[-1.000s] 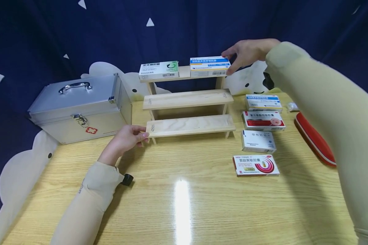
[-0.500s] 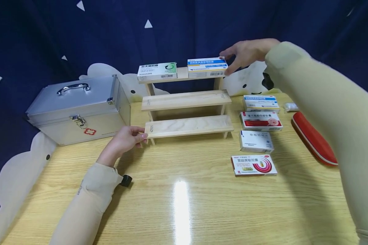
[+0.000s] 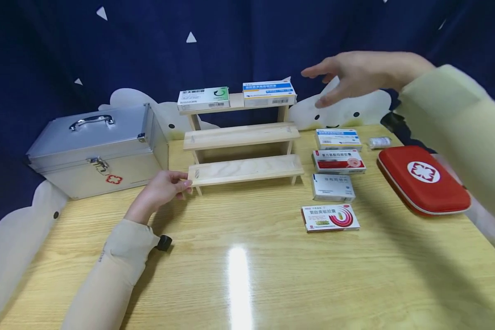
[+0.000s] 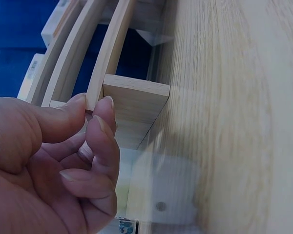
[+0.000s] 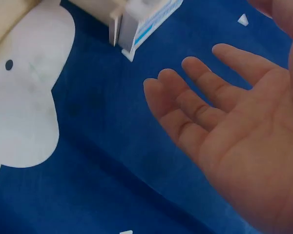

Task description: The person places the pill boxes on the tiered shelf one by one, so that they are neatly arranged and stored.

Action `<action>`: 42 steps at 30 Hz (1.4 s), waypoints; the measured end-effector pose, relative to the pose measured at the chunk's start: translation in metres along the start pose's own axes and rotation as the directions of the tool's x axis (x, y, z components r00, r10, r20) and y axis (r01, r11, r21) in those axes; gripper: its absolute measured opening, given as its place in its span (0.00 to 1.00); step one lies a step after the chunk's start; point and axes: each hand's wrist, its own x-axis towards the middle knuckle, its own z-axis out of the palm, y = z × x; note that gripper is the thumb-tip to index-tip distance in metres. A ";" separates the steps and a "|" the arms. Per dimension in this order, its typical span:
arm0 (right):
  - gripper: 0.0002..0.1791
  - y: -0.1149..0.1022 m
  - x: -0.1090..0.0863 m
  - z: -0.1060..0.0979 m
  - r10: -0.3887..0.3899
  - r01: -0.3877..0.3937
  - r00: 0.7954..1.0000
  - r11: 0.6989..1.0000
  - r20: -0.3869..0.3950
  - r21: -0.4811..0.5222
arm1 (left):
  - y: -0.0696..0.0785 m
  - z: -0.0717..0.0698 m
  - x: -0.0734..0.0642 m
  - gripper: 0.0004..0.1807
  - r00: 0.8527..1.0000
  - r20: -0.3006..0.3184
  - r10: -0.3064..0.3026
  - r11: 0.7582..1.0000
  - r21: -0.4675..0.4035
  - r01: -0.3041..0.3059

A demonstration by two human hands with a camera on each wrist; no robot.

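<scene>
A three-step wooden rack (image 3: 247,169) stands on the table. My left hand (image 3: 161,189) pinches the left end of its lowest step between thumb and fingers, as the left wrist view confirms at the board's edge (image 4: 110,53). On the top step lie a white and green medicine box (image 3: 203,99) at left and a white and blue medicine box (image 3: 269,93) at right. My right hand (image 3: 360,73) hovers in the air to the right of the blue box, apart from it, fingers spread and holding nothing. In the right wrist view, the hand's palm (image 5: 254,141) shows bare.
A silver case (image 3: 99,151) stands left of the rack. Right of it, several medicine boxes form a column, from a blue and white one (image 3: 338,139) to a pink-swirled one (image 3: 330,217). Beyond lie a small white roll (image 3: 379,142) and a red zip case (image 3: 422,178).
My right hand has let go of the blue and white box on the top step and moved right. The view has turned rightward, showing more of the red case. The left hand keeps its pinch.
</scene>
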 end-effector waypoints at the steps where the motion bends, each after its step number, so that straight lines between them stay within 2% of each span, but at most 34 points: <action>1: 0.50 0.001 -0.007 0.005 -0.016 0.016 1.000 1.000 -0.006 -0.002 | 0.000 -0.001 0.001 0.21 1.000 0.000 0.002 1.000 -0.004 -0.002; 5: 0.46 0.004 -0.036 0.035 -0.099 0.100 0.994 0.995 -0.045 0.012 | 0.001 -0.003 0.005 0.21 1.000 -0.004 0.013 1.000 -0.001 -0.013; 9: 0.42 0.008 -0.062 0.072 -0.168 0.173 0.980 0.984 -0.109 0.034 | 0.002 -0.005 0.006 0.21 1.000 -0.004 0.010 1.000 0.007 -0.010; 13: 0.40 0.012 -0.083 0.107 -0.186 0.196 0.969 0.979 -0.164 0.046 | 0.001 -0.008 0.005 0.22 1.000 -0.005 0.002 1.000 0.025 -0.002; 15: 0.39 0.013 -0.090 0.123 -0.173 0.184 0.971 0.981 -0.168 0.057 | 0.000 -0.009 0.003 0.22 1.000 -0.010 -0.001 0.999 0.036 0.001; 24: 0.38 0.016 -0.106 0.180 -0.160 0.180 0.975 0.976 -0.155 0.122 | -0.002 -0.018 -0.008 0.21 1.000 -0.012 0.009 0.999 0.033 -0.008; 29: 0.35 0.021 -0.108 0.207 -0.204 0.228 0.958 0.968 -0.203 0.104 | -0.003 -0.019 -0.010 0.22 1.000 -0.013 0.001 0.999 0.038 -0.001; 38: 0.36 0.033 -0.107 0.237 -0.235 0.259 0.947 0.962 -0.221 0.085 | -0.003 -0.019 -0.010 0.21 1.000 -0.015 -0.005 0.999 0.038 0.006; 42: 0.36 0.036 -0.107 0.244 -0.209 0.232 0.956 0.968 -0.205 0.095 | -0.002 -0.019 -0.009 0.22 1.000 -0.017 -0.009 0.999 0.050 0.010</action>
